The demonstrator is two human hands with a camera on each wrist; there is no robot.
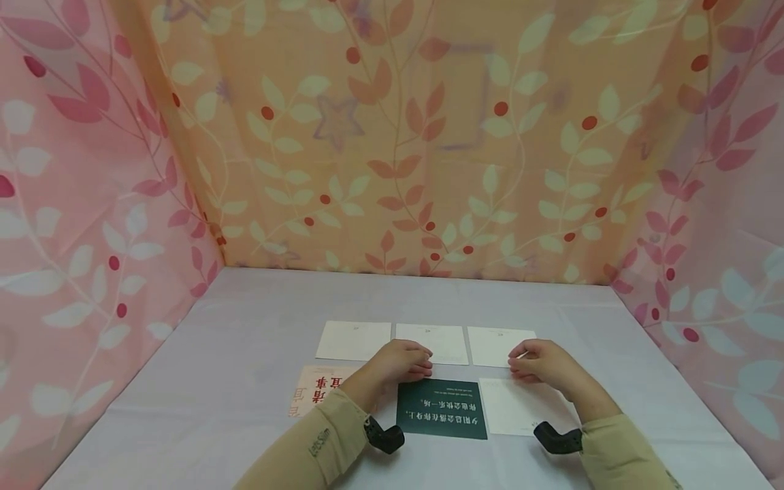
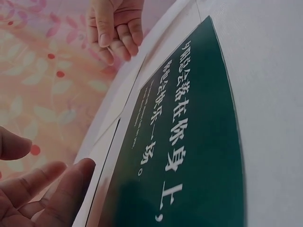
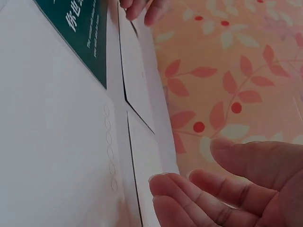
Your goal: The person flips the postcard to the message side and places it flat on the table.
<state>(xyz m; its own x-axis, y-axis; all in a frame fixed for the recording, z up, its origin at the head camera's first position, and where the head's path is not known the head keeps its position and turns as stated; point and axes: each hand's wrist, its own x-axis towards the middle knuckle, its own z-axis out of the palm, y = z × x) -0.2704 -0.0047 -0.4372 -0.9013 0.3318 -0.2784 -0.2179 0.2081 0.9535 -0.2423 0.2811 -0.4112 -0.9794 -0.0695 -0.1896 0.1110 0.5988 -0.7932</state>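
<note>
My left hand (image 1: 398, 361) hovers with loosely bent fingers and nothing in them, between the back middle white card (image 1: 441, 344) and the dark green card (image 1: 441, 412) with white lettering. In the left wrist view, its thumb and fingers (image 2: 61, 194) stand apart beside the green card (image 2: 189, 123). My right hand (image 1: 545, 364) is likewise without anything in its grasp, over the gap between the back right white card (image 1: 486, 344) and the front right white card (image 1: 511, 412). The right wrist view shows its relaxed fingers (image 3: 180, 198) close over the cards.
A back left white card (image 1: 352, 340) completes a row of three. At front left lies a pale card with red characters (image 1: 312, 391), partly covered by the left forearm. White cloth (image 1: 245, 327) covers the table; patterned fabric walls (image 1: 392, 136) rise at the back and both sides.
</note>
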